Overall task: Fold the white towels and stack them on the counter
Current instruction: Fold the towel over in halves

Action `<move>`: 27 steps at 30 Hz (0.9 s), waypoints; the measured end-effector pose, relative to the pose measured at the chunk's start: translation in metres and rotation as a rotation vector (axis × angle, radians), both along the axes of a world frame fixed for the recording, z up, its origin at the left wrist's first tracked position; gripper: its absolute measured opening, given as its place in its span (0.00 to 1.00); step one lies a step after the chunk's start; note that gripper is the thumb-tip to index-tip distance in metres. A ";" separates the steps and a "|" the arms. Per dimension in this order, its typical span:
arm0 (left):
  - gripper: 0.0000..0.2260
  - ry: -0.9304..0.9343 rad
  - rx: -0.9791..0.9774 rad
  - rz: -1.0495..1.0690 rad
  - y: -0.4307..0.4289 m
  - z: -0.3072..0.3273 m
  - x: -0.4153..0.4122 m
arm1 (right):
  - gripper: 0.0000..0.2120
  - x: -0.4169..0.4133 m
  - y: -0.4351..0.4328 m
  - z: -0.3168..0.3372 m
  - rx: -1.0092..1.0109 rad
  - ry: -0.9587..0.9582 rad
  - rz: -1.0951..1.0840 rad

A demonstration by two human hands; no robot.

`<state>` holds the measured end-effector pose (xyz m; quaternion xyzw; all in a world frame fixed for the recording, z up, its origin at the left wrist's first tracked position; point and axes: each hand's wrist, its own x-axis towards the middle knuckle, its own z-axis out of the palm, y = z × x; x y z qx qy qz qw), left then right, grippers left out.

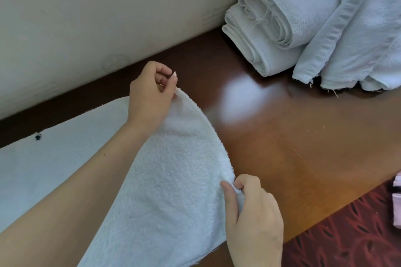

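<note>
A fluffy white towel (pixel 173 180) is lifted off the glossy brown counter (pixel 293 136), with its edge stretched between my two hands. My left hand (pixel 149 93) pinches the far corner near the wall. My right hand (pixel 253 217) grips the near corner at the counter's front. Part of the towel lies flat on the counter at the left, under my left forearm, and carries a small dark mark (pixel 38 136). A stack of folded white towels (pixel 275 17) sits at the back right.
A cream wall (pixel 86 17) runs along the back of the counter. Loose, unfolded white towels (pixel 358 28) are heaped over the stack at the top right. Red patterned carpet (pixel 347 234) lies below the counter's front edge, with a pink thing (pixel 397 201) at the right frame edge.
</note>
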<state>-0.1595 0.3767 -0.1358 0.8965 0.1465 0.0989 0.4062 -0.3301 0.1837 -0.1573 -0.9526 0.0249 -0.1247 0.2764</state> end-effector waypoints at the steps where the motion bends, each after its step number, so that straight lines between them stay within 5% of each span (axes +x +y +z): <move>1: 0.05 -0.002 -0.061 0.031 0.003 0.002 -0.003 | 0.09 -0.001 0.003 0.003 0.020 -0.001 0.014; 9: 0.08 -0.013 -0.526 0.247 0.064 0.016 -0.035 | 0.09 -0.008 0.049 0.030 0.157 -0.039 0.179; 27: 0.08 -0.043 -0.626 0.423 0.332 0.030 -0.219 | 0.15 -0.149 0.316 0.057 0.147 -0.041 0.615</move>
